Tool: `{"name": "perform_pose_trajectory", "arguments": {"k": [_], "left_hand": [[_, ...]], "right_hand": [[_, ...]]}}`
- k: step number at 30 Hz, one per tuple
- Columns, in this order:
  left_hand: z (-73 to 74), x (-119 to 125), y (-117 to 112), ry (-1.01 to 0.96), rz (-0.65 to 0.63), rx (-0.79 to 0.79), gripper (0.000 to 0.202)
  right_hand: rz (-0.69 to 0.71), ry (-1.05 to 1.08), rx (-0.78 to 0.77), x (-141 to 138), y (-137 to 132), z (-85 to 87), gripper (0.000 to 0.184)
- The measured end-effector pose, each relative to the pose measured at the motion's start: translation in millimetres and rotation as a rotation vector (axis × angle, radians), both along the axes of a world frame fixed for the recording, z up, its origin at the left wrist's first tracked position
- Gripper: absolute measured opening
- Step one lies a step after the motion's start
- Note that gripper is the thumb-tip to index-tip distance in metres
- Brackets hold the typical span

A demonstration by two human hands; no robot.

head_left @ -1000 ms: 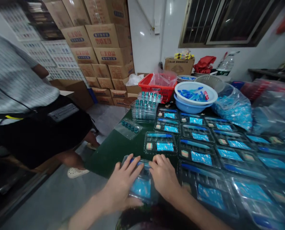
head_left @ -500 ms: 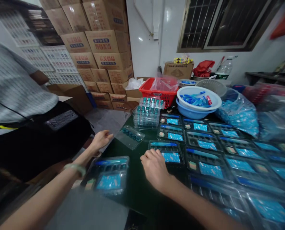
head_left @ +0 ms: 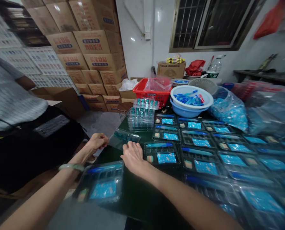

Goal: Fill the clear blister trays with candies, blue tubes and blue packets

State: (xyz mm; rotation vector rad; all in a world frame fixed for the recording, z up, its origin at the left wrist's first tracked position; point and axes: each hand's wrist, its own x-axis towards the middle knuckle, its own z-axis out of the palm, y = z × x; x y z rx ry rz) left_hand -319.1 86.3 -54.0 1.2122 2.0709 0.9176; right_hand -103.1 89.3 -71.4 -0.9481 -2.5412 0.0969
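Observation:
A clear plastic blister tray (head_left: 117,143) with a row of small teal pieces (head_left: 126,135) is between my hands at the table's left edge. My left hand (head_left: 97,143), a pale bangle on its wrist, pinches the tray's left edge. My right hand (head_left: 133,156) has curled fingers at the tray's near right side, apparently gripping it; the fingertips are hidden. Nearer me lies a dark compartment tray (head_left: 119,183) with a blue pen (head_left: 105,167), a blue patterned packet (head_left: 103,189) and a pale block. A similar pen set (head_left: 149,151) sits right of my right hand.
Rows of pen sets (head_left: 200,151) cover the table's right side. Behind stand a stack of blister trays (head_left: 140,123), a red basket (head_left: 138,88), a white basin (head_left: 208,95) of pens and a bag of blue packets (head_left: 233,113). A person (head_left: 19,105) is at left, cartons (head_left: 96,60) beyond.
My right hand has moved left from beside the pen set to the blister tray. My left hand has closed on that tray's edge, and the tray now looks tilted. The view has shifted slightly right.

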Motion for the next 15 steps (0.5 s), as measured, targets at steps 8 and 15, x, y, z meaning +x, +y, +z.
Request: {"name": "perform_pose_trajectory", "arguments": {"k": [8,15], "left_hand": [[35.7,27.9,-43.8,-0.377,0.145,0.156,0.014],[33.0,82.2,-103.5,-0.786,0.098,0.525,0.039]], "right_hand": [[0.092,-0.005,0.22,5.1,-10.3,20.4,0.008],[0.125,0.134,0.363,41.9,-52.3,44.7,0.013]]}}
